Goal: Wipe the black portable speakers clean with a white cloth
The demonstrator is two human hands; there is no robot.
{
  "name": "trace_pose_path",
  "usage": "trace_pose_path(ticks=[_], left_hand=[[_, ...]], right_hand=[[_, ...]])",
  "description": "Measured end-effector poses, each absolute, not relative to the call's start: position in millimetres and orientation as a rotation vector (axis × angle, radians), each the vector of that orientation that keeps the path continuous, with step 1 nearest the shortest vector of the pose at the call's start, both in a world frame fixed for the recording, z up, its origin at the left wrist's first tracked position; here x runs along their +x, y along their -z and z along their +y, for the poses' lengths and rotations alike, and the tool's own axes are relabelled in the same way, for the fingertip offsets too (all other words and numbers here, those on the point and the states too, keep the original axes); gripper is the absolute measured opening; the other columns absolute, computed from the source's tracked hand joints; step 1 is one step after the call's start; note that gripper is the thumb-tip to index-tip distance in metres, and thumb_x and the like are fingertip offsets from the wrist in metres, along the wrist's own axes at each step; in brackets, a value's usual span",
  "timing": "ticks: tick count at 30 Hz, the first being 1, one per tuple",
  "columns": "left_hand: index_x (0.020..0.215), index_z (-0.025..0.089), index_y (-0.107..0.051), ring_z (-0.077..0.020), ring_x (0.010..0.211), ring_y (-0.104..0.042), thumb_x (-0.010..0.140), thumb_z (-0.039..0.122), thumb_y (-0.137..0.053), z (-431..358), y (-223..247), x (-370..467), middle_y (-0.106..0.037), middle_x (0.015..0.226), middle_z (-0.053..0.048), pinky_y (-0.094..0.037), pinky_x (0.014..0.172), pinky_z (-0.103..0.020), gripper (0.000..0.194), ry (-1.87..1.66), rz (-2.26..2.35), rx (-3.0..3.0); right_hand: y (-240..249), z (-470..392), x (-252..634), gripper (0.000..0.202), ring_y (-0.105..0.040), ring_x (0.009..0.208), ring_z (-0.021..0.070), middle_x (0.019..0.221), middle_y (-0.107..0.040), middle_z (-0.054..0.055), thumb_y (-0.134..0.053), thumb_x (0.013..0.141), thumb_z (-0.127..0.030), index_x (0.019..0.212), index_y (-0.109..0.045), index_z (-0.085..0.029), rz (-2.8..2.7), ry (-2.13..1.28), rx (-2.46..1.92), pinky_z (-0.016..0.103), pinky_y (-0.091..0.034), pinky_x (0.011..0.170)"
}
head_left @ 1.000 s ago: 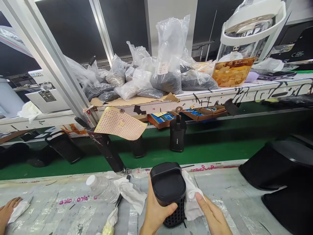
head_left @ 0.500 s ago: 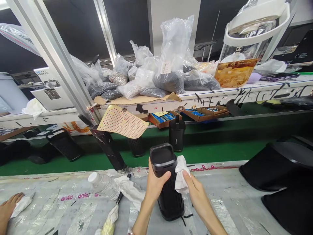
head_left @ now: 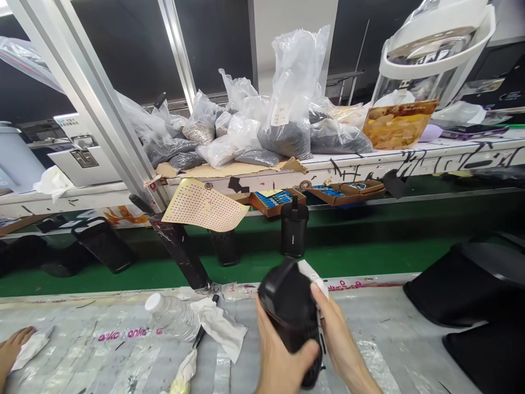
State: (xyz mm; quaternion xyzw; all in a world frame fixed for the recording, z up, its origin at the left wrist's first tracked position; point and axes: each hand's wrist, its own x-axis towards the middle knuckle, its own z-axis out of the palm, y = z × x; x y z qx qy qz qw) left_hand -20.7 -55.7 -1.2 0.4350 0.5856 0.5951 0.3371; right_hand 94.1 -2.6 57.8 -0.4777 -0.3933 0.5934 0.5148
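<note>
A black portable speaker, with a strap-like handle on top, is tilted above the bench in front of me. My left hand is wrapped around its lower left side, thumb across the front. My right hand is closed on a white wiping cloth at the speaker's upper right edge. Most of the cloth is hidden behind the fingers and the speaker. To the left on the bench lie a clear plastic bottle with a white cap and another crumpled white cloth.
Beyond the bench edge, another black speaker stands on the green belt. Large black covers lie at the right. Another person's hand rests on a cloth at the far left. Bagged parts fill the shelf above.
The speaker has turned and tipped in my left hand, which has shifted lower around it. My right hand with the cloth has moved closer, against its upper right edge.
</note>
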Motion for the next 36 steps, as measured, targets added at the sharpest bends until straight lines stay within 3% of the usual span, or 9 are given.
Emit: trace_pose_path(ticks=[2,4,8,18,26,29,33,36], left_hand=[[0.147,0.018,-0.015,-0.0390,0.133,-0.038,0.054,0.057,-0.078,-68.1,11.2,-18.8,-0.035,0.145,-0.019,-0.031,0.110,-0.050,0.119,-1.484,1.485,1.179],[0.147,0.019,-0.018,-0.0374,0.127,-0.042,0.048,0.058,-0.082,-72.5,10.9,-20.9,-0.037,0.140,-0.017,-0.037,0.106,-0.048,0.124,-1.365,1.405,1.250],[0.148,0.027,-0.024,-0.0321,0.138,-0.024,0.052,0.052,-0.086,-63.8,-9.7,-23.4,-0.029,0.147,-0.011,-0.023,0.116,-0.044,0.117,-1.158,1.284,1.505],[0.143,0.028,-0.038,-0.0359,0.127,-0.034,0.046,0.061,-0.085,-61.9,-8.1,-16.4,-0.042,0.142,-0.009,-0.027,0.111,-0.051,0.113,-1.291,1.291,1.461],[0.145,0.032,-0.034,-0.0351,0.131,-0.032,0.046,0.060,-0.085,-57.7,-2.3,-20.1,-0.041,0.146,-0.006,-0.024,0.113,-0.050,0.115,-1.312,1.275,1.440],[0.145,0.030,-0.034,-0.0350,0.134,-0.031,0.048,0.062,-0.083,-57.5,5.9,-22.7,-0.040,0.147,-0.007,-0.022,0.114,-0.049,0.114,-1.320,1.289,1.473],[0.147,0.027,-0.032,-0.0360,0.135,-0.031,0.052,0.065,-0.079,-57.3,19.1,-18.6,-0.038,0.150,-0.009,-0.020,0.115,-0.050,0.113,-1.363,1.330,1.531],[0.148,0.029,-0.031,-0.0374,0.131,-0.036,0.051,0.071,-0.075,-56.4,25.0,-8.9,-0.041,0.149,-0.009,-0.027,0.112,-0.051,0.115,-1.373,1.354,1.557]], right_hand=[[-62.5,1.4,108.2,0.044,-0.066,0.101,0.0321,0.099,-0.074,0.007,-0.073,0.070,-0.052,0.100,-0.072,-0.019,-0.925,-1.491,-1.191,0.039,-0.053,0.085],[-65.2,3.7,124.4,0.040,-0.069,0.085,0.0315,0.085,-0.075,0.007,-0.076,0.066,-0.050,0.089,-0.074,-0.017,-0.915,-1.560,-1.212,0.036,-0.055,0.073],[-66.3,2.9,143.7,0.041,-0.067,0.081,0.0280,0.079,-0.073,0.006,-0.073,0.069,-0.055,0.085,-0.074,-0.017,-0.924,-1.549,-1.200,0.032,-0.053,0.068],[-62.5,7.4,137.9,0.030,-0.060,0.064,0.0230,0.065,-0.069,0.003,-0.068,0.064,-0.049,0.062,-0.071,-0.020,-0.908,-1.375,-1.275,0.029,-0.048,0.055],[-57.7,4.3,130.6,0.036,-0.060,0.066,0.0226,0.068,-0.068,0.002,-0.071,0.064,-0.054,0.068,-0.070,-0.019,-0.897,-1.360,-1.224,0.029,-0.049,0.058],[-59.7,-0.9,130.5,0.041,-0.064,0.082,0.0274,0.077,-0.071,0.004,-0.069,0.069,-0.056,0.081,-0.072,-0.017,-0.894,-1.307,-1.240,0.031,-0.052,0.069],[-78.1,-18.0,138.6,0.045,-0.059,0.109,0.0288,0.103,-0.071,0.005,-0.063,0.077,-0.056,0.102,-0.071,-0.020,-1.076,-0.974,-1.281,0.029,-0.047,0.089],[-96.9,-30.8,141.1,0.041,-0.064,0.090,0.0261,0.090,-0.072,0.004,-0.055,0.081,-0.059,0.086,-0.072,-0.022,-1.384,-1.014,-1.362,0.028,-0.049,0.078]])
